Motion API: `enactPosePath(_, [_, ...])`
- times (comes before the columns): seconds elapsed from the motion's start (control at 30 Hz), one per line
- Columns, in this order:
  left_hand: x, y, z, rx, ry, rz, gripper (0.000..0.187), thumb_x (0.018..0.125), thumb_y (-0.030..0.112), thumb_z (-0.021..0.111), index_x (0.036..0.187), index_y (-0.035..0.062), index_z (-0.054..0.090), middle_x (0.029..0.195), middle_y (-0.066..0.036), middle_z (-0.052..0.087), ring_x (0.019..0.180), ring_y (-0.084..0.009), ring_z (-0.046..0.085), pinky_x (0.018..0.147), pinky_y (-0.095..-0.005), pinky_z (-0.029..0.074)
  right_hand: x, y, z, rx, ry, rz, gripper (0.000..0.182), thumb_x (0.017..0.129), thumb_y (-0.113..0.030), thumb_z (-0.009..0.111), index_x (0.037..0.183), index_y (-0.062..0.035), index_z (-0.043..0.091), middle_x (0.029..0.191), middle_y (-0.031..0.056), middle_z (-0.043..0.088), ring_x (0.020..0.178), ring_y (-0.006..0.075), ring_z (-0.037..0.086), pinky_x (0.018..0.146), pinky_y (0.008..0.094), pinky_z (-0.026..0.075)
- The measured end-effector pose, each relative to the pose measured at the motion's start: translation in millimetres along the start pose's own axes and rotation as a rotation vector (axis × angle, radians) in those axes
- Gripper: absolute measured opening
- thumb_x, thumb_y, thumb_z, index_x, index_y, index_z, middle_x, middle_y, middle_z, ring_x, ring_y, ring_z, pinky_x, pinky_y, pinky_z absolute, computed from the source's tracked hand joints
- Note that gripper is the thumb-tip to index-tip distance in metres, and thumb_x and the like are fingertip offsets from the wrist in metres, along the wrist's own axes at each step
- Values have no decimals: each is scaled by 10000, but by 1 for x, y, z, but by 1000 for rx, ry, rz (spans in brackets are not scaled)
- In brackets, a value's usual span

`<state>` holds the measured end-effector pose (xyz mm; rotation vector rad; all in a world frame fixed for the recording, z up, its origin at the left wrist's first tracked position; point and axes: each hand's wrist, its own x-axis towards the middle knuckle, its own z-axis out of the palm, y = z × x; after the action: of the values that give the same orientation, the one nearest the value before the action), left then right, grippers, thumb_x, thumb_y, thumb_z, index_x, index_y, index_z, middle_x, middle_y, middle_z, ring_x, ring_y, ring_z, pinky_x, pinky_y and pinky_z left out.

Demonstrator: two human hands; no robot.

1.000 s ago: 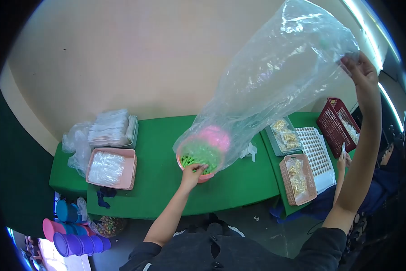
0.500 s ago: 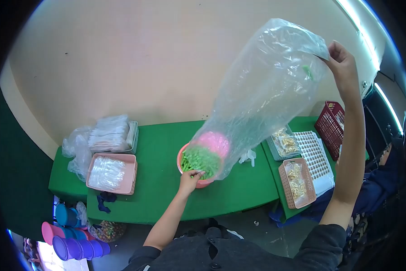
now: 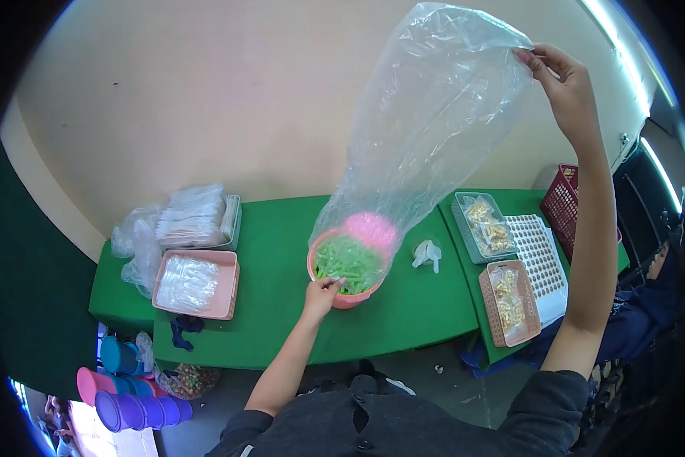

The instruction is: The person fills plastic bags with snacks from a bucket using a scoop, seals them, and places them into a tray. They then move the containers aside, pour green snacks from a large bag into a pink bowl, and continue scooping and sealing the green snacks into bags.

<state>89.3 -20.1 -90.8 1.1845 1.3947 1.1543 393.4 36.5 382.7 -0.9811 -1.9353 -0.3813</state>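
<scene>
A large clear plastic bag (image 3: 434, 107) stretches from upper right down to a pink tub (image 3: 350, 301) on the green table. My right hand (image 3: 552, 68) is raised high and pinches the bag's upper corner. Near the tub's left rim, my left hand (image 3: 323, 295) is closed on the bag's lower edge. Green pieces (image 3: 346, 263) fill the tub and show through the film. A round pink item (image 3: 371, 231) lies at the tub's back right, also seen through the plastic.
Left on the green table (image 3: 274, 228) are a pink basket of clear packets (image 3: 224, 286) and stacked white bags (image 3: 190, 217). To the right sit a white scoop (image 3: 427, 255), a clear box (image 3: 468, 232), a tan basket (image 3: 494, 320), a dotted sheet (image 3: 540, 259) and a maroon basket (image 3: 562, 198).
My right hand has moved up and slightly left, drawing the bag's top higher. The bag hangs more upright and no longer covers the area near the white scoop.
</scene>
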Motion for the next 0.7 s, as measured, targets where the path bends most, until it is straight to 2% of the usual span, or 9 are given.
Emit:
enactPosePath(0.07, [1,-1,0,2,13,-3,298,820,253,710,843,-43,677,640,14,559,610,-72,465,574,-250,389,2,1,-2,14,0,-7,351,889,-315,624,1085,-25,658,846,88,675,767,133,598,710,266,463])
enactPosePath(0.13, [3,1,-2,-8,19,-6,298,827,260,705,831,-37,677,632,19,555,609,-72,461,581,-250,387,4,5,-6,38,34,63,275,906,-188,613,1105,-1,644,960,54,672,886,115,606,831,267,481])
enactPosePath(0.27, [3,10,-9,-63,28,20,299,831,270,704,826,-28,676,656,11,568,638,-71,475,595,-248,385,6,14,-11,168,148,9,272,913,-175,605,1120,-1,636,986,56,672,895,108,609,830,266,484])
enactPosePath(0.37, [-6,29,-23,-52,89,70,267,860,254,677,881,-12,672,720,26,569,637,-55,450,587,-220,359,5,-3,-5,290,365,74,275,928,-196,588,1124,-6,627,1042,58,666,930,111,613,816,262,488])
enactPosePath(0.43, [-9,33,-54,-199,251,107,193,894,198,626,925,8,641,780,2,582,686,-75,467,617,-239,389,3,-24,4,321,402,90,297,925,-238,589,1100,-2,631,1005,56,664,879,102,606,789,252,497])
enactPosePath(0.53, [-26,32,-140,-455,682,459,101,941,123,503,881,65,558,782,14,524,746,-88,478,679,-246,395,-6,-59,24,357,415,194,309,930,-270,579,1083,-6,623,980,41,640,842,85,593,764,252,532])
enactPosePath(0.6, [-71,65,-207,-395,1168,572,174,975,191,415,916,69,525,860,-18,522,806,-113,491,723,-275,398,-17,-71,61,546,329,360,286,932,-279,575,1080,-39,627,1013,43,630,931,106,596,729,268,538])
enactPosePath(0.67, [-124,88,-262,-871,1437,741,268,1000,290,339,1006,70,490,968,-42,498,861,-141,486,749,-309,399,-30,-114,110,711,212,424,243,937,-266,562,1013,-41,613,954,30,597,894,105,587,665,280,561])
enactPosePath(0.7, [-134,35,-288,-743,1431,742,253,984,273,362,1039,64,495,989,-49,518,866,-154,504,787,-321,408,-38,-140,133,806,161,435,232,941,-265,554,971,-39,597,918,22,576,866,98,582,645,279,565])
